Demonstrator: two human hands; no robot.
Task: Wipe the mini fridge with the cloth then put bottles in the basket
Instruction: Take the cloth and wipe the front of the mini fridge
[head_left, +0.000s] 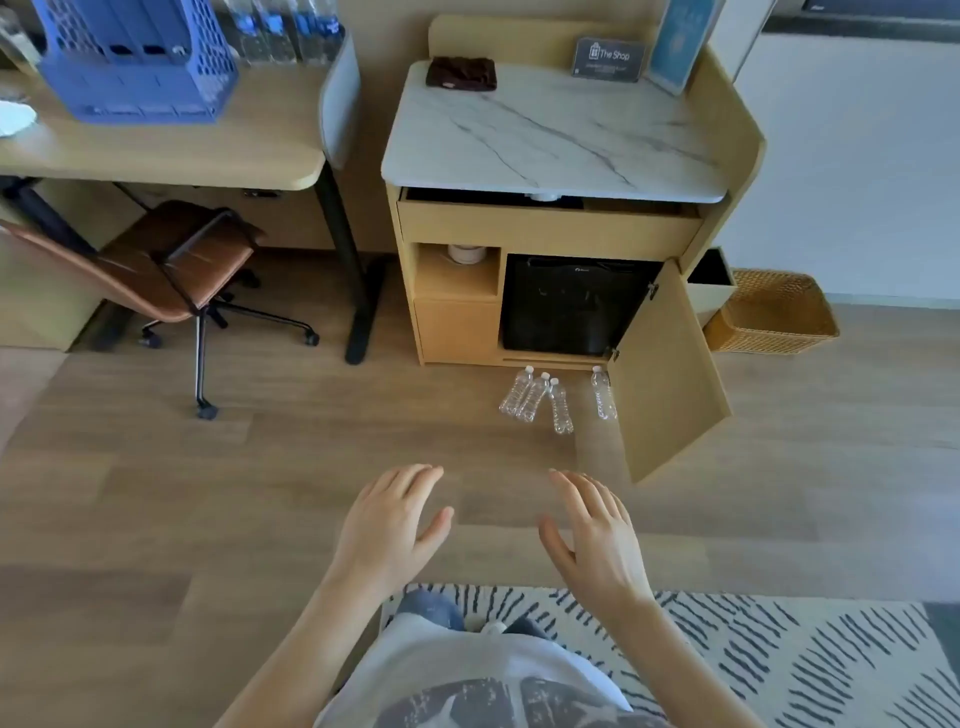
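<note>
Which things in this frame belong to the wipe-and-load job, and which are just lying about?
Job: dark cloth, mini fridge, four bottles on the floor, wicker basket or blue crate (unclear which is meant).
Lying about: office chair, shop sign, bottles on the desk, rug.

White printed T-shirt (467, 675), bare forearms, blue jeans (431, 610)

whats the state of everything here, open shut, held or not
cabinet door: swung open
mini fridge: door shut
drawer: slightly open
cloth: bunched on the marble top
bottles: capped, on the floor
wicker basket: upright on the floor
left hand: open, empty
right hand: open, empty
</note>
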